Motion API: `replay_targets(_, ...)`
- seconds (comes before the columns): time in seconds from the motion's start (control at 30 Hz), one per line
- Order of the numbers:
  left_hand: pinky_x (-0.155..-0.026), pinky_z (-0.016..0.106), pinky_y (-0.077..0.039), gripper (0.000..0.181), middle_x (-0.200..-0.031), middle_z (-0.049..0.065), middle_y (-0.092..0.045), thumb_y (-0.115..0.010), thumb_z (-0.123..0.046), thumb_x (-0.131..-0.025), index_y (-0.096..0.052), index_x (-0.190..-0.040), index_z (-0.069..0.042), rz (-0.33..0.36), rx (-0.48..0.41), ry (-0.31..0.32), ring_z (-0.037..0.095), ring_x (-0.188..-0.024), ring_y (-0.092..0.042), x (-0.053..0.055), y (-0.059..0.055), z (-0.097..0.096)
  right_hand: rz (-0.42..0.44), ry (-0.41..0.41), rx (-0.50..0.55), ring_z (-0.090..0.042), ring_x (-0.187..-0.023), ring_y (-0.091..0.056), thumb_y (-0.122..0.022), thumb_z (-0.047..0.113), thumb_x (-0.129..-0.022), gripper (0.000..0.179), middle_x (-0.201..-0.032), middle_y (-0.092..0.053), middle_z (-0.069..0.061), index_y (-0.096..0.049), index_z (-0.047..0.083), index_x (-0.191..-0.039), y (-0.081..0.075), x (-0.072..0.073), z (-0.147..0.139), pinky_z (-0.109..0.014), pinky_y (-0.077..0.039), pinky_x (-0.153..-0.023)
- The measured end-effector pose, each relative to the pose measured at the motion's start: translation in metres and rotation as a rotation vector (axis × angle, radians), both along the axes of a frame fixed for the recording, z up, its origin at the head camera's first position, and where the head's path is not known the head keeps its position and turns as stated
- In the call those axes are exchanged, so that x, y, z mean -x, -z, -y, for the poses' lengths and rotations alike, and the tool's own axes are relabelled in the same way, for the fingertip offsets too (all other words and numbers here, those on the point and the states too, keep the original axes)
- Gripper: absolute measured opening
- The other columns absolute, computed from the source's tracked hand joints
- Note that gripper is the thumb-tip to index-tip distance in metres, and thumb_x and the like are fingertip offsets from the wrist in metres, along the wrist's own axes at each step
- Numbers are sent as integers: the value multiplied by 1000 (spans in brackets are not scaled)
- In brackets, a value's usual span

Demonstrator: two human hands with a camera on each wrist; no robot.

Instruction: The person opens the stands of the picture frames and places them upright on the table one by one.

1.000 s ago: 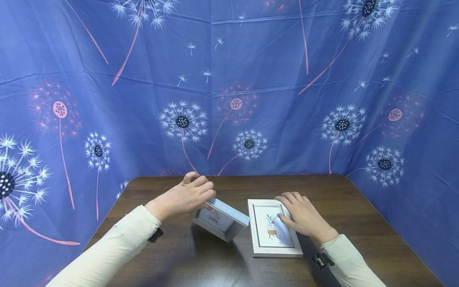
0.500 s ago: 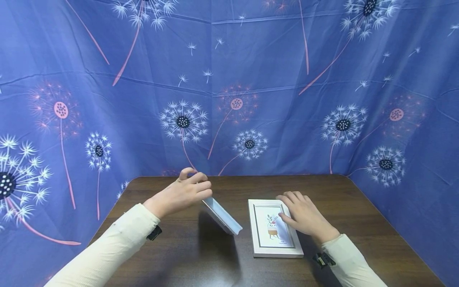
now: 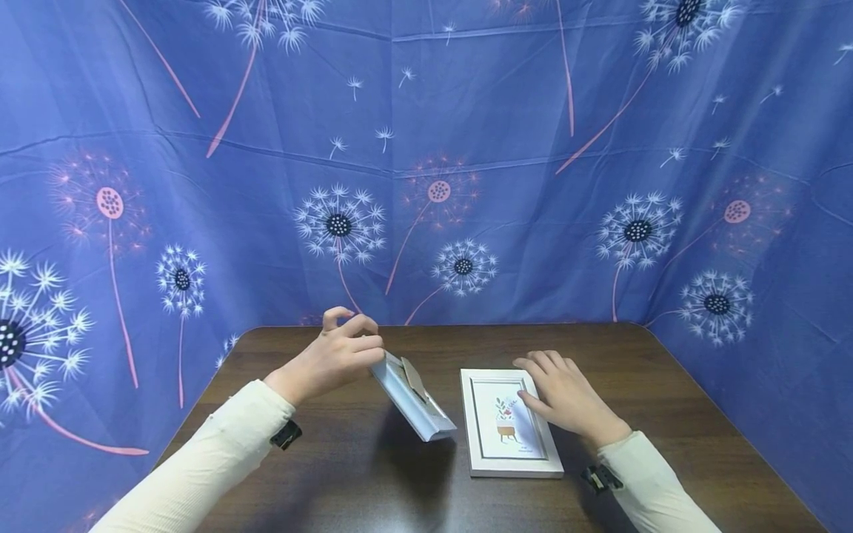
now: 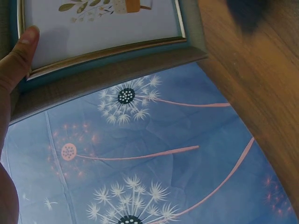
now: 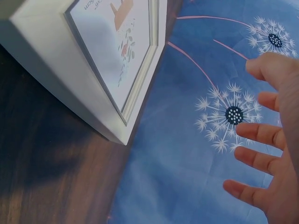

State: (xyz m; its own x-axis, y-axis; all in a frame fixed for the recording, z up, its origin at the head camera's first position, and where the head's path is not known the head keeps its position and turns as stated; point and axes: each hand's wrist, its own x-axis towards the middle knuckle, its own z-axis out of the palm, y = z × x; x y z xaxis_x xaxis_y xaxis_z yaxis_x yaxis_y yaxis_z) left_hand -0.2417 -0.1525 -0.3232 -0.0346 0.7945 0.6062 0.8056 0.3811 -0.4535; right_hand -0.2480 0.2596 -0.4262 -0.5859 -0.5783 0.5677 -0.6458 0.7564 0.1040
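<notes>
My left hand [image 3: 333,355] grips a picture frame [image 3: 408,400] by one end and holds it tilted above the table. Its pale blue-white edge and part of the back, with a brown stand flap [image 3: 413,379], face the head view. In the left wrist view the thumb [image 4: 23,51] lies over the front of this frame, beside a printed plant picture [image 4: 107,23]. A second, white picture frame [image 3: 474,444] lies face up on the table, showing a potted plant. Over its right side is my right hand [image 3: 566,396], fingers spread and apart from the frame in the right wrist view.
Both frames are at the brown wooden table [image 3: 300,474], whose far edge meets a blue dandelion-print cloth [image 3: 520,185]. The cloth also hangs along the left and right sides. A small dark device sits on each wrist.
The frame in my left hand has turned from its picture side to its edge and back with the stand flap. The left hand has shifted slightly left and up; the right stays nearly still.
</notes>
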Motion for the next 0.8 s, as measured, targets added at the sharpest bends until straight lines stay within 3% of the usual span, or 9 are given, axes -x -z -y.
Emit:
replay_targets(0.17,-86,54,-28,45,-86,-9,-59,-83,0,-53,-55,-84,-16,18,-65,42,19,-95,-55,1,3,-1,-33,-51,16,-36,-108,-55,-67,34,-83,47,-116,-60,-14,-63,7,-121,-2,3,1,-55,-45,-82)
replay_targets(0.37,-86,53,-28,31,-86,-8,-60,-79,-4,-65,-57,-85,-15,47,-103,70,20,-94,-55,-1,7,-2,-36,-110,33,-38,-112,-52,-66,32,-83,46,-119,-59,-15,-62,7,-121,-2,5,4,-56,-40,-88)
replay_targets(0.8,-86,51,-26,15,-85,-7,-62,-70,-9,-74,-59,-83,-14,41,-179,112,19,-91,-56,-1,16,-7,-24,-140,17,-38,-117,-49,-61,37,-89,45,-125,-57,-14,-60,10,-125,-6,10,12,-55,-35,-94)
